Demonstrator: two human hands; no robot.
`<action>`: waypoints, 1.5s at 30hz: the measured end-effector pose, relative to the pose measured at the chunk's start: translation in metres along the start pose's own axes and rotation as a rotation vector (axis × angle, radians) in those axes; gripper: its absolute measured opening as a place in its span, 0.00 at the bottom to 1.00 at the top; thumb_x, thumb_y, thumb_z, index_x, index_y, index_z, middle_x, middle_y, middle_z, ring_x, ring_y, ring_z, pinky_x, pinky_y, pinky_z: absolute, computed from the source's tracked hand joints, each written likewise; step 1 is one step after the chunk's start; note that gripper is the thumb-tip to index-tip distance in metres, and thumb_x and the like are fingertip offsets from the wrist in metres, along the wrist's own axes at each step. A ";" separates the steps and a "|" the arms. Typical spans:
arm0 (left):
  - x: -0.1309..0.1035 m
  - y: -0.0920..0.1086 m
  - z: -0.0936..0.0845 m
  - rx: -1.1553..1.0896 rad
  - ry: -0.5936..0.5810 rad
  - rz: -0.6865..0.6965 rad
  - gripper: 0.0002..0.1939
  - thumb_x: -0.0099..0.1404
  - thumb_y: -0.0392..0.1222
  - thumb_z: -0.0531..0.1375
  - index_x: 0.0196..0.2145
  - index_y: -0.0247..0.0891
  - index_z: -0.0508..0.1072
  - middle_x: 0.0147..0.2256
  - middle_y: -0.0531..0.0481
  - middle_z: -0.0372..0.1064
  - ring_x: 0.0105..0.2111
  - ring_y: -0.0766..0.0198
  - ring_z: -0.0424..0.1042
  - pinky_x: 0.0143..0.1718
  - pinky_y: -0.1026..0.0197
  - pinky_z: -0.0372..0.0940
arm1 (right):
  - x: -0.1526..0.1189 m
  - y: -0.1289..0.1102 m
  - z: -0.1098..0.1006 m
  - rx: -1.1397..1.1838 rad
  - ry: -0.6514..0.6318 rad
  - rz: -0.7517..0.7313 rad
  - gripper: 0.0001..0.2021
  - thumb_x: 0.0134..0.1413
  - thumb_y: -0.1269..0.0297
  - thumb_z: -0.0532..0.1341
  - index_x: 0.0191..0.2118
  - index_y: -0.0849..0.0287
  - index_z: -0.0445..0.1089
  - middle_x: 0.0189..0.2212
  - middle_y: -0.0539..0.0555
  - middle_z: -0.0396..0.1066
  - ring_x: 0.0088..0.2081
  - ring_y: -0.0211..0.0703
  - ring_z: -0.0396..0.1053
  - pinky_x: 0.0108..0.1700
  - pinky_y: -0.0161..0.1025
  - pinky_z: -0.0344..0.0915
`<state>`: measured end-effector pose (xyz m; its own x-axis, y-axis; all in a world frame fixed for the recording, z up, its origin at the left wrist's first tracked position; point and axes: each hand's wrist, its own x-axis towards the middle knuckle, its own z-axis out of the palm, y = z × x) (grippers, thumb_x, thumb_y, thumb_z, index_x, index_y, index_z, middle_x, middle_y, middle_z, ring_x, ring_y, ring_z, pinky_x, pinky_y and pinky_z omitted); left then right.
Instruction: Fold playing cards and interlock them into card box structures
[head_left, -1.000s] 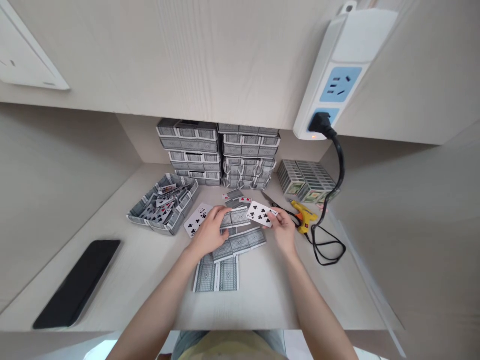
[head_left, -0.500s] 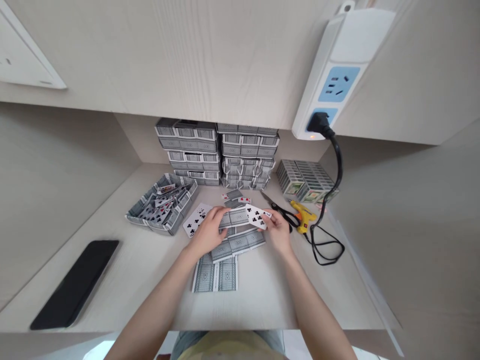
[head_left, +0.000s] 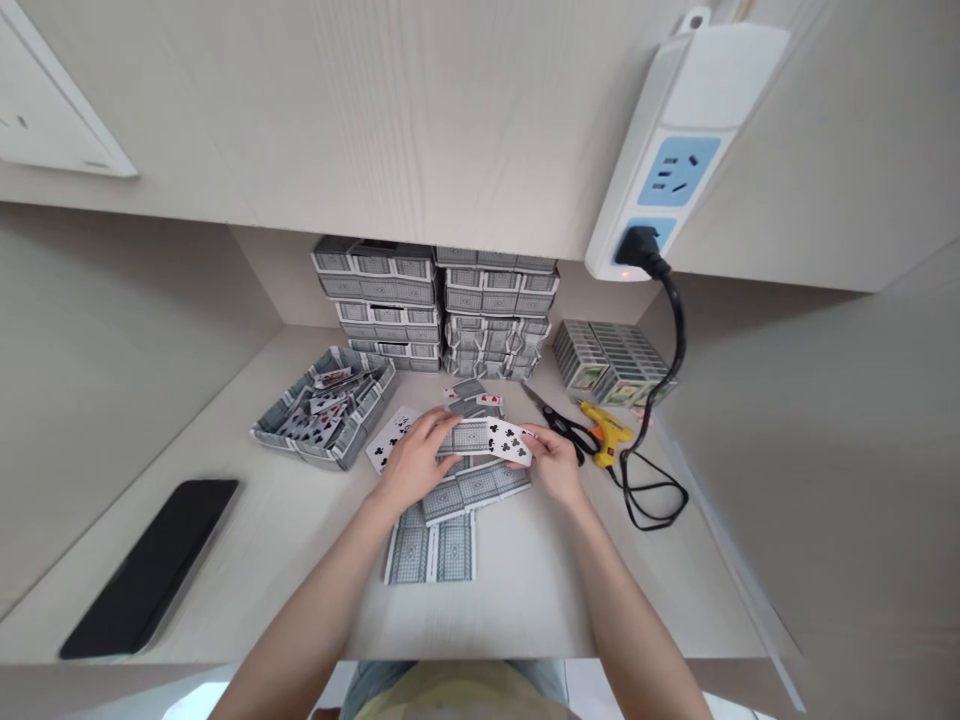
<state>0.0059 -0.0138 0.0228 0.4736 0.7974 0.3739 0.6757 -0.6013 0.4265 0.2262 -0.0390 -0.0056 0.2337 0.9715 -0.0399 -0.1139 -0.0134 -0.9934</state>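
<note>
My left hand grips the left part of a strip of joined grey-backed cards. A face-up clubs card meets the strip's right end, its right edge pinched in my right hand. Under and in front of the strip lies another joined card piece, partly covering a two-card panel nearer the table edge. Beside my left hand a white panel of face-up clubs cards rests on the table. Small card pieces with red hearts lie just behind the strip.
A card-built tray of loose cards stands left, near a black phone. Stacked card boxes line the back. Right are black scissors, a yellow glue gun, its cable, and packed decks. A power strip hangs above.
The clubs card in my right hand has shifted slightly left and down and straightened, now more in line with the strip. My left hand has barely moved.
</note>
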 end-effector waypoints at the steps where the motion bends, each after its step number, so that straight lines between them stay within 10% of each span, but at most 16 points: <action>1: 0.000 -0.001 0.000 -0.007 -0.001 0.007 0.25 0.55 0.38 0.58 0.51 0.44 0.59 0.52 0.47 0.57 0.54 0.56 0.55 0.53 0.51 0.57 | 0.000 0.000 -0.001 0.001 -0.011 0.012 0.18 0.37 0.54 0.64 0.33 0.62 0.73 0.26 0.53 0.72 0.24 0.42 0.68 0.25 0.43 0.72; 45: -0.005 0.008 0.005 -0.047 -0.063 0.065 0.27 0.53 0.34 0.59 0.52 0.43 0.61 0.54 0.48 0.57 0.57 0.58 0.53 0.56 0.51 0.53 | -0.004 -0.004 0.000 -0.100 -0.108 0.053 0.16 0.37 0.55 0.63 0.32 0.61 0.74 0.21 0.51 0.71 0.17 0.40 0.67 0.18 0.38 0.68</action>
<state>0.0124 -0.0222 0.0205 0.5518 0.7570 0.3499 0.6156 -0.6528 0.4415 0.2252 -0.0431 -0.0018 0.1245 0.9885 -0.0860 -0.0254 -0.0834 -0.9962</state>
